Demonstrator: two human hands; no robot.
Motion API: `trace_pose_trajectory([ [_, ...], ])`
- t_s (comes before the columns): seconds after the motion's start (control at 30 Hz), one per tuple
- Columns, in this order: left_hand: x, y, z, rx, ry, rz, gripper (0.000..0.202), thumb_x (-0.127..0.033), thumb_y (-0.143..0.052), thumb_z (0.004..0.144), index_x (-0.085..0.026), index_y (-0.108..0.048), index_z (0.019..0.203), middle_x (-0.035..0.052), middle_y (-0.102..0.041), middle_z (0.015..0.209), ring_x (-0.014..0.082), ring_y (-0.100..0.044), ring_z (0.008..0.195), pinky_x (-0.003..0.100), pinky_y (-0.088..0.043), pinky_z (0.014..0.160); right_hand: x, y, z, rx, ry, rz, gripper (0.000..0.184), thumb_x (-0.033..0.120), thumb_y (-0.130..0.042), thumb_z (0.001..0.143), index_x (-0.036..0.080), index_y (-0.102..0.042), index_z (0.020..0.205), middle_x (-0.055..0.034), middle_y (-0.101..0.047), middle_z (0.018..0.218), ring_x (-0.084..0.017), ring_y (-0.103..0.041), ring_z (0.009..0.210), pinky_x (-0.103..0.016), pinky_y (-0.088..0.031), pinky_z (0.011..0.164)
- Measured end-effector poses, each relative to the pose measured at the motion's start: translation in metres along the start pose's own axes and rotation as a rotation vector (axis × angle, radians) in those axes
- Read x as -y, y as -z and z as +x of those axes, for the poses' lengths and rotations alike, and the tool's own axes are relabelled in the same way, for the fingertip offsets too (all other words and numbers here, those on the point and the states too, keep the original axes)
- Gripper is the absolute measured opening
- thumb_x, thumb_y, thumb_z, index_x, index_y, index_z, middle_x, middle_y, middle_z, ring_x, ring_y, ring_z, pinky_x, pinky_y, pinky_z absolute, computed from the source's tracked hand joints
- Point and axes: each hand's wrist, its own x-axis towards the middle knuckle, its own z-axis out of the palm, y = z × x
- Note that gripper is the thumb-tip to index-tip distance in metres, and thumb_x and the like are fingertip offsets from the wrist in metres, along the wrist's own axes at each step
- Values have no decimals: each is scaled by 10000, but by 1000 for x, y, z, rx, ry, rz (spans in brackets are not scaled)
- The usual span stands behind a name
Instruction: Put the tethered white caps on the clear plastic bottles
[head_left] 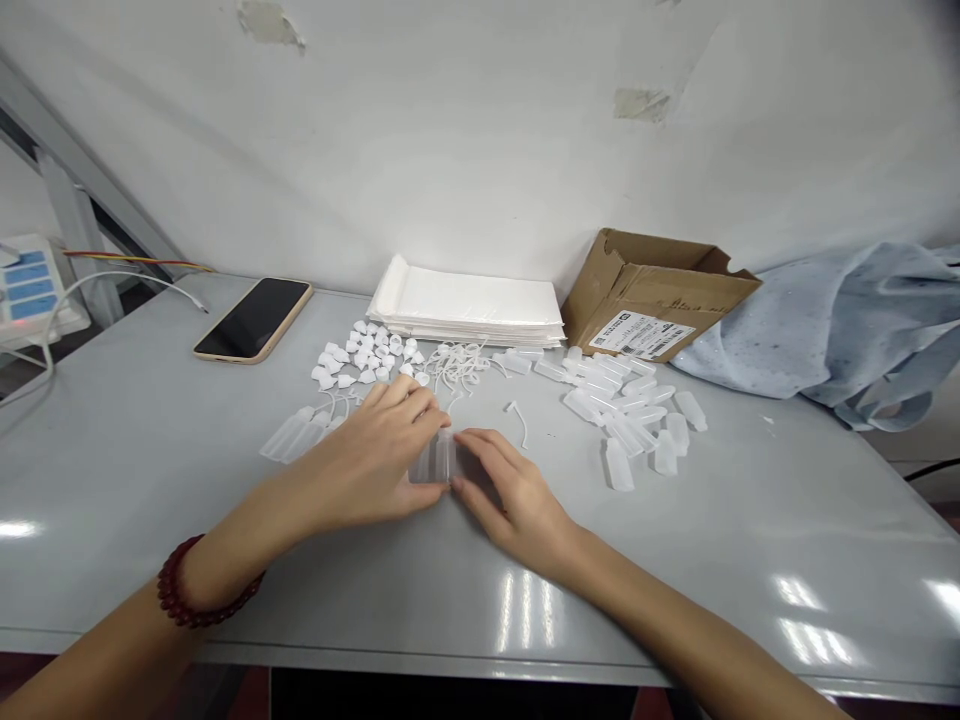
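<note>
My left hand (373, 457) and my right hand (510, 495) meet at the middle of the grey table (150, 480), both closed on a small clear plastic bottle (436, 458) that lies between their fingertips. A red bead bracelet (187, 592) is on my left wrist. Beyond the hands lie several white caps (365, 357), thin white plastic stems (461, 365) and a single stem (518, 418). Several more clear bottles (634, 410) lie to the right, and a few bottles (292, 435) rest by my left hand.
A stack of white bags (469, 305) leans at the wall. An open cardboard box (652, 295) lies on its side to their right, with blue cloth (840, 325) beyond. A dark phone (253, 319) lies at left, near a cable (127, 285) and a power strip (30, 290).
</note>
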Motion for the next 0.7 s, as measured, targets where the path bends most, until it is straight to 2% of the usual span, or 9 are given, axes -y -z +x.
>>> trace_pose_trajectory([
  [0.1, -2, 4, 2, -58, -24, -56, 320, -324, -639, 776, -151, -574, 1037, 75, -564, 1003, 259, -442, 984, 418, -410, 831, 2, 3, 2, -122, -180, 237, 320, 237, -520, 909, 129, -522, 1210, -139, -626, 1140, -214, -598, 1051, -384, -494, 916],
  [0.17, -5, 7, 3, -94, -45, -134, 359, -333, -647, 791, -167, -541, 1091, 62, -565, 1055, 244, -432, 1024, 397, -406, 872, 3, 8, 5, -153, -320, 448, 292, 284, -529, 912, 164, -557, 1177, -111, -648, 1128, -207, -610, 1058, -381, -485, 931],
  [0.27, -11, 6, 4, -138, -72, -247, 415, -313, -653, 809, -201, -488, 1173, 35, -558, 1117, 218, -411, 1073, 352, -395, 922, 5, 17, 10, -75, -423, 781, 262, 341, -542, 912, 196, -632, 1111, -78, -692, 1056, -206, -646, 1005, -387, -478, 933],
  [0.37, -14, 2, 6, -172, -88, -290, 454, -300, -670, 808, -222, -469, 1208, 25, -550, 1138, 208, -405, 1078, 330, -394, 928, 6, 23, 13, -28, -432, 1026, 245, 340, -580, 892, 200, -679, 1068, -68, -717, 976, -207, -674, 930, -375, -498, 883],
  [0.47, -14, -2, 7, -187, -83, -268, 453, -321, -678, 807, -208, -484, 1201, 44, -545, 1128, 220, -408, 1061, 348, -398, 915, 7, 24, 13, -64, -456, 1065, 224, 312, -637, 858, 203, -699, 1044, -56, -725, 923, -192, -684, 872, -339, -508, 834],
  [0.6, -13, -3, 8, -194, -74, -217, 435, -309, -682, 805, -179, -513, 1184, 71, -544, 1110, 235, -415, 1049, 382, -407, 897, 7, 24, 12, -125, -487, 993, 205, 318, -683, 824, 210, -709, 997, -33, -721, 857, -162, -679, 801, -304, -499, 807],
  [0.7, -13, -1, 7, -171, -65, -264, 470, -369, -702, 789, -184, -524, 1183, 71, -551, 1105, 238, -422, 1053, 390, -422, 898, 7, 24, 12, -163, -500, 919, 210, 339, -724, 781, 206, -703, 942, -21, -706, 839, -147, -659, 769, -288, -494, 778],
])
